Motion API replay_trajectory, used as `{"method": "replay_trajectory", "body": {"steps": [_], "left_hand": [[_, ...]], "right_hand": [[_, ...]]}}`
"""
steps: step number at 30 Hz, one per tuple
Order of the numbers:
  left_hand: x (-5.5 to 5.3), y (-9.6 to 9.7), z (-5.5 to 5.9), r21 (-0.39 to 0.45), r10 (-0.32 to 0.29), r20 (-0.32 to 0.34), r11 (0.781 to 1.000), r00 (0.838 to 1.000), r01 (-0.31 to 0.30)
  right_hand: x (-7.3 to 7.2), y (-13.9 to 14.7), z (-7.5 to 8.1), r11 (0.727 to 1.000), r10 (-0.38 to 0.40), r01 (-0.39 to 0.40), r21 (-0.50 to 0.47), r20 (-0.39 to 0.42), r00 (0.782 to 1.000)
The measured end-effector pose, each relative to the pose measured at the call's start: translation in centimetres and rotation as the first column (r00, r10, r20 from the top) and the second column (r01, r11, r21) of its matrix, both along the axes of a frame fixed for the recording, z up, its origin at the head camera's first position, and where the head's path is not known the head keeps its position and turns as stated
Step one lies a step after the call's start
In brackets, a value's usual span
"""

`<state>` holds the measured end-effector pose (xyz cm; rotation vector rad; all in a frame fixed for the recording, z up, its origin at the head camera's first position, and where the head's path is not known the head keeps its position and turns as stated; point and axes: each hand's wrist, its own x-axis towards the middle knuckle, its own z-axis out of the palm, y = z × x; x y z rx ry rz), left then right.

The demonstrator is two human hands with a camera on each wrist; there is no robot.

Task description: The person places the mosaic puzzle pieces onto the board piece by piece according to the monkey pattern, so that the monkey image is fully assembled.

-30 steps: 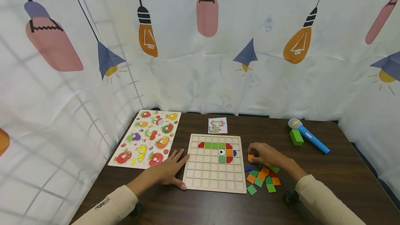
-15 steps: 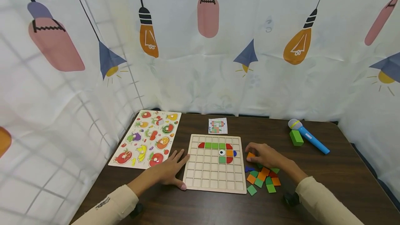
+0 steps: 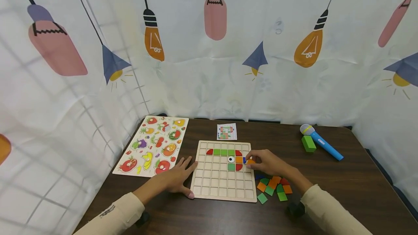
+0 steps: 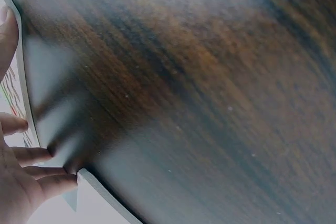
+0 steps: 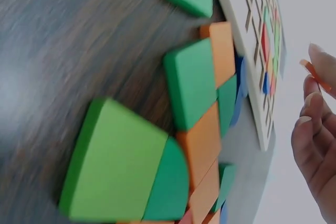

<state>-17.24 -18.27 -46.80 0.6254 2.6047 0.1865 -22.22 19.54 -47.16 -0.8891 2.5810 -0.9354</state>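
My right hand [image 3: 269,162] pinches an orange square tile [image 3: 250,161] between thumb and fingertips, above the right side of the wooden grid board [image 3: 217,184]. In the right wrist view the orange tile [image 5: 316,75] shows edge-on. Spread fingers of my left hand [image 3: 176,178] touch the board's left edge. Green, red, orange and blue tiles, plus a white tile with an eye, sit in the board's upper cells. Loose tiles [image 3: 272,184] lie in a pile right of the board, below my right hand; several green and orange ones [image 5: 197,82] appear close up in the right wrist view.
A small picture card [image 3: 226,132] lies behind the board. To the left is a fruit puzzle board [image 3: 148,151], near my left hand. A blue toy microphone [image 3: 326,146] and a green block [image 3: 308,143] are at the back right of the dark table [image 3: 209,217].
My right hand has picked the orange tile from beside the pile and carried it left over the board's right edge. The left hand stays in place.
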Motion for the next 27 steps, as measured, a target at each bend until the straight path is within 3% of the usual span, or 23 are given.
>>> {"method": "replay_trajectory", "body": {"steps": [16, 27], "left_hand": [[-0.1, 0.4, 0.3, 0.024, 0.034, 0.034, 0.999, 0.999, -0.035], [-0.1, 0.3, 0.5, 0.05, 0.035, 0.059, 0.998, 0.998, -0.038]], "right_hand": [[0.6, -3.2, 0.1, 0.998, -0.002, 0.002, -0.062, 0.0, 1.0], [0.2, -6.2, 0.0, 0.992, 0.046, -0.046, -0.116, 0.0, 0.999]]}}
